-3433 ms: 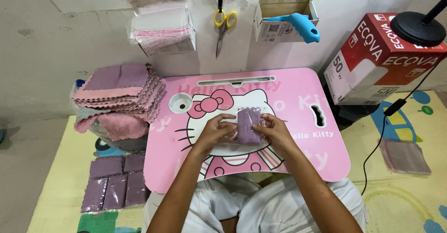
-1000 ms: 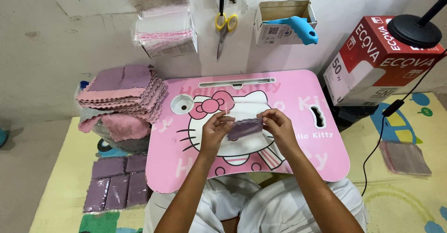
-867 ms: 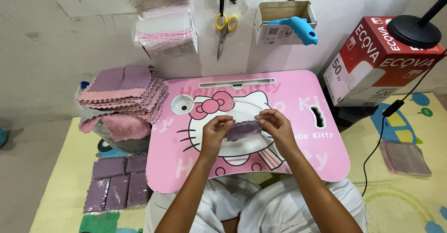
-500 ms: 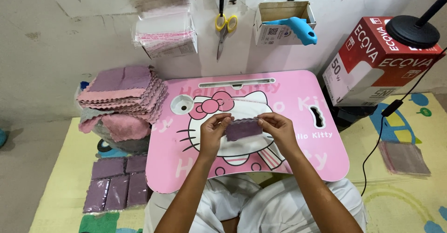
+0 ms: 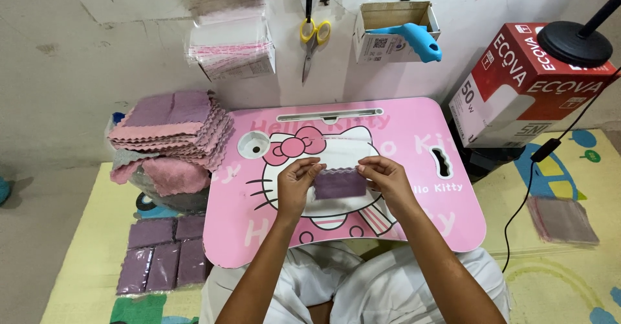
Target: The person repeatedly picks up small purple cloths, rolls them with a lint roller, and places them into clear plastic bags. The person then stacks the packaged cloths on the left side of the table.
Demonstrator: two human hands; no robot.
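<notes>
The left hand [image 5: 296, 183] is curled, with thumb and fingertips pinched on the left edge of a small folded purple cloth with a wavy top edge [image 5: 339, 183]; the right hand [image 5: 385, 176] pinches the cloth's right edge in the same way, fingers bent and the palm turned down. Between the two hands the cloth is held flat and stretched, just above or on the middle of the pink lap desk printed with a white cartoon cat face [image 5: 414, 136], nearer its front edge than its back; whether the cloth touches the surface cannot be told. A round cup hole [image 5: 254, 145] sits near the desk's back left corner, and a long slot [image 5: 329, 113] runs along its back edge. Off the desk's left edge stands a tall stack of pink and purple cloths [image 5: 173, 126], and on the yellow floor mat by the front left corner lie several flat purple cloths in clear packets [image 5: 160, 253]. On the wall behind the back edge hang a bundle of clear plastic bags [image 5: 228, 36], yellow-handled scissors [image 5: 313, 34] and a small cardboard box holding a blue tool [image 5: 398, 29]. A red and white carton [image 5: 524, 81] stands beyond the right edge.
</notes>
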